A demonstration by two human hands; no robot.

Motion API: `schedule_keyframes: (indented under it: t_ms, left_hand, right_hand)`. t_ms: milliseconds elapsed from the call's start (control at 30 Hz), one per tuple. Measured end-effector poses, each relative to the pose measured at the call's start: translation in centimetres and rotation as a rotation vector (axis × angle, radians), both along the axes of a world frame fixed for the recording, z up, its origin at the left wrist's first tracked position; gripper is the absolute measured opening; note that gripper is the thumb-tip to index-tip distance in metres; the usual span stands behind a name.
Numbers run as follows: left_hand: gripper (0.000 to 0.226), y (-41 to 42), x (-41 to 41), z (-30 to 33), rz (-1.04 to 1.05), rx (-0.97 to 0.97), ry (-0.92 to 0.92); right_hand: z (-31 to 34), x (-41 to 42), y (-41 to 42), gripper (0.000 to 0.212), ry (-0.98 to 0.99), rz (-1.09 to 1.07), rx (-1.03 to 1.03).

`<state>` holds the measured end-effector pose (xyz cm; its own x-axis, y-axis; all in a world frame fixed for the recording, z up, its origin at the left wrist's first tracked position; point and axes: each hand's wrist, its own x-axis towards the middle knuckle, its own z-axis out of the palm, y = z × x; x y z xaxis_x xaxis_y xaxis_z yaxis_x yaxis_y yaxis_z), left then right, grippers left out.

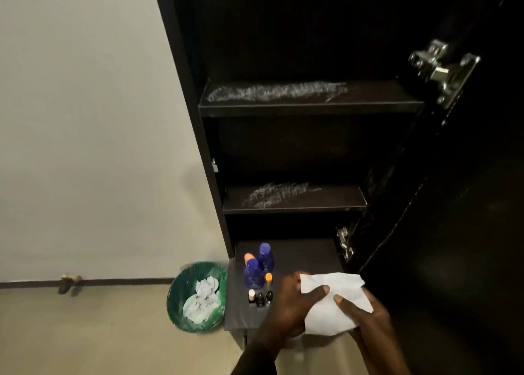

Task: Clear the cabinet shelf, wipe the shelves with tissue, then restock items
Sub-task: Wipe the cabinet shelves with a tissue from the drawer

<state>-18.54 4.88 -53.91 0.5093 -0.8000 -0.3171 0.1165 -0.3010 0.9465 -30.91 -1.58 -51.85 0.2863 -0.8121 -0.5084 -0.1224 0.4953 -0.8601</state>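
**Both hands on the tissue, shelves bare**

So, starting at my fingers: my left hand (289, 303) has its thumb pressed over the top left edge of a white tissue (331, 303), the rest of the fingers curled in behind the sheet. My right hand (365, 315) pinches the other side, thumb on the front and fingers closed underneath. The tissue is spread between the 2 hands, a bit crumpled, held just above the right part of the bottom shelf (309, 255).

Just left of my hands on that bottom shelf sit the bottles: 2 blue bottles (259, 266), something orange-capped behind them, a small orange-topped one (268, 279), and 3 little bottles (259, 298) in a row at the front.

The middle shelf (295, 198) and the upper shelf (309, 96) are bare, each with whitish streaks across the top. The cabinet door (453, 232) stands open at right, metal hinge (442, 68) showing.

On the floor beside the cabinet is a green bin (181, 292) with crumpled white tissue inside.
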Motion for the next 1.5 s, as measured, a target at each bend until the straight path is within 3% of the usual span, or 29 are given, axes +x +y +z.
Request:
schedule_keyframes:
  t_ms: [67,400,733,967,1067,1200,1400,1500]
  left_hand:
    - [0.01,-0.6,0.9,3.5,0.008,-0.064,-0.044]
    - [0.011,-1.0,4.1,17.9,0.045,-0.258,-0.123]
    - [0.016,0.5,5.0,30.9,0.016,-0.451,-0.304]
    - [0.019,0.9,4.8,38.4,-0.082,-0.604,-0.46]
    - [0.029,1.0,4.9,42.0,-0.127,-0.628,-0.549]
    - [0.021,0.9,4.8,45.1,-0.129,-0.68,-0.702]
    - [0.042,1.3,4.2,48.9,-0.086,-0.662,-0.936]
    - [0.043,1.6,3.8,50.0,-0.075,-0.675,-0.997]
  right_hand:
    - [2.9,-0.7,-0.7,0.035,-0.146,0.053,-0.071]
    - [17.4,1.2,-1.1,0.033,-0.335,0.172,-0.311]
    - [28.9,1.7,-1.6,0.039,-0.353,0.23,-0.584]
    - [35.3,0.7,-2.7,0.019,-0.423,0.271,-0.798]
    - [38.3,0.5,-3.7,0.026,-0.468,0.33,-0.803]
    - [41.1,0.5,-4.7,0.032,-0.525,0.346,-0.828]
    - [43.7,1.0,-5.3,0.043,-0.737,0.37,-0.594]
    - [44.4,1.4,-5.3,0.048,-0.682,0.407,-0.587]
